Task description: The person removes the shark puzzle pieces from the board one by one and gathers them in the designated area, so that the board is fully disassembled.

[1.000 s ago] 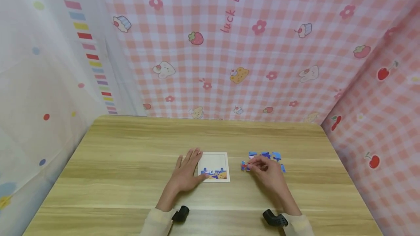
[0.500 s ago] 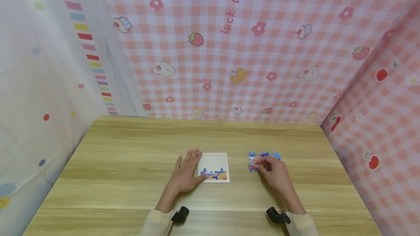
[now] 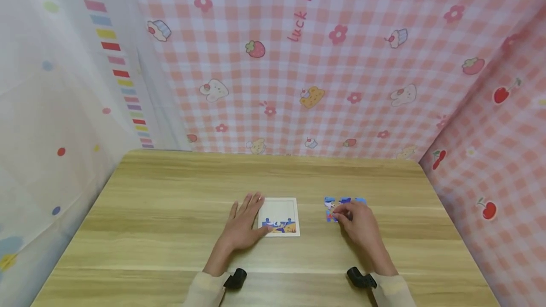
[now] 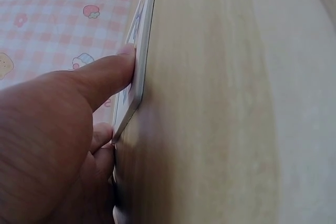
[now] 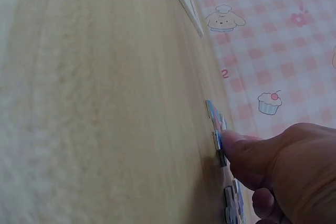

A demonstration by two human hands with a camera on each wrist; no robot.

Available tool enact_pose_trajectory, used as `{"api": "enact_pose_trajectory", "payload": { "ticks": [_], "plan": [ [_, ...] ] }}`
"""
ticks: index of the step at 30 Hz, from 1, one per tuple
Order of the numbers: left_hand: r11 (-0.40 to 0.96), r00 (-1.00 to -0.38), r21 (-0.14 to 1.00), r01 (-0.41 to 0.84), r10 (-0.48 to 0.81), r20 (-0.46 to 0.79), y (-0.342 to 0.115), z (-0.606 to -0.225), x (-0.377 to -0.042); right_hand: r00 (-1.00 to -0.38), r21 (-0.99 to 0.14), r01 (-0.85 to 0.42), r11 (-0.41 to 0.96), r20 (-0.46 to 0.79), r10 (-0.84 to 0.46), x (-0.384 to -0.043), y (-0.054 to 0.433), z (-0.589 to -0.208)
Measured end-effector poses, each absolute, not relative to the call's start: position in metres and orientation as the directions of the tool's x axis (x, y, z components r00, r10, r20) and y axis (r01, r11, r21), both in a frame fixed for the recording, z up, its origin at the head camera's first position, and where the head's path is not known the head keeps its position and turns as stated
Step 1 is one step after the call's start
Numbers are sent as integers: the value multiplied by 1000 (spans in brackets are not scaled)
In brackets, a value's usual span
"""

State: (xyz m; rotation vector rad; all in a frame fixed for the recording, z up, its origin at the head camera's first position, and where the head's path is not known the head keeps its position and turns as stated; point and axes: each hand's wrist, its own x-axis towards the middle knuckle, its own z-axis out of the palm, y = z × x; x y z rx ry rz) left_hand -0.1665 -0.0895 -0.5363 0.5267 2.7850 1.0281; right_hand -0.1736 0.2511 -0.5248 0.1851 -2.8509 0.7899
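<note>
My left hand (image 3: 242,225) lies with spread, straight fingers along the left side of a white puzzle tray (image 3: 297,217), its thumb resting over the tray's lower left corner. Joined jigsaw pieces (image 3: 281,227) in blue, white and orange fill the bottom row of that tray. To the right, my right hand (image 3: 358,221) pinches a red-and-blue puzzle piece (image 3: 329,216) at the lower left of a group of loose pieces (image 3: 329,200). In the right wrist view the thumb presses on this puzzle piece (image 5: 214,114), low over the table. The hand covers part of the group.
The wooden table (image 3: 170,250) runs back to a pink checked cloth (image 3: 277,75) hanging behind it. Another checked cloth (image 3: 495,155) hangs at the right, and a white dotted cloth (image 3: 51,108) at the left.
My right hand has moved slightly right with the red-and-blue puzzle piece, bringing it up against the other loose pieces. My left hand has stayed on the tray.
</note>
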Motion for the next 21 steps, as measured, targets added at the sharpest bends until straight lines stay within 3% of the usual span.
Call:
{"api": "enact_pose_trajectory", "payload": {
  "ticks": [14, 21],
  "plan": [
    [747, -946, 630, 210, 318, -61, -84, -525, -169, -944, -575, -298, 762, 295, -147, -168, 241, -520],
    [746, -944, 630, 213, 325, -65, -79, -520, -171, -949, -614, -300, 730, 266, -166, -164, 219, -519]
  ]
}}
